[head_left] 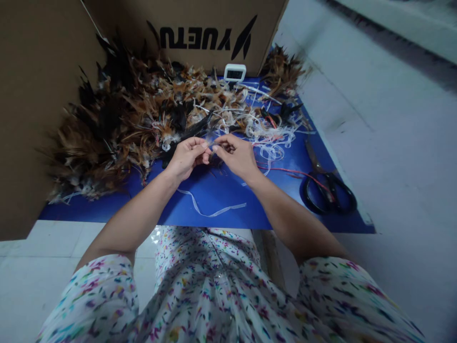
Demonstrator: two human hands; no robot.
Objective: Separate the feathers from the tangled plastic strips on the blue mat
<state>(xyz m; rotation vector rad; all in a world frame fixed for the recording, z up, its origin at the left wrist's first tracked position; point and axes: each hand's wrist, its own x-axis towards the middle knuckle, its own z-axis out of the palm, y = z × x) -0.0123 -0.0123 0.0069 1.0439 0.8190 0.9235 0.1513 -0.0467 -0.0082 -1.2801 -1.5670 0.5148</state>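
My left hand (188, 156) and my right hand (236, 153) meet fingertip to fingertip over the near part of the blue tabletop (217, 220). Both are closed in a pinch. A small wispy greyish feather (211, 135) shows at the fingertips, partly covered by them. Just behind the left hand lies a dark feather (197, 127). Below the hands a narrow translucent ribbon (200, 209) curls across the table.
A big heap of brown and black feathers (132, 109) covers the left and back. Tangled clear ribbon (273, 133) lies right of centre. Black-handled scissors (330, 190) rest at the right with a red cord (293, 170). A small white digital timer (234, 73) stands before a cardboard box (200, 19).
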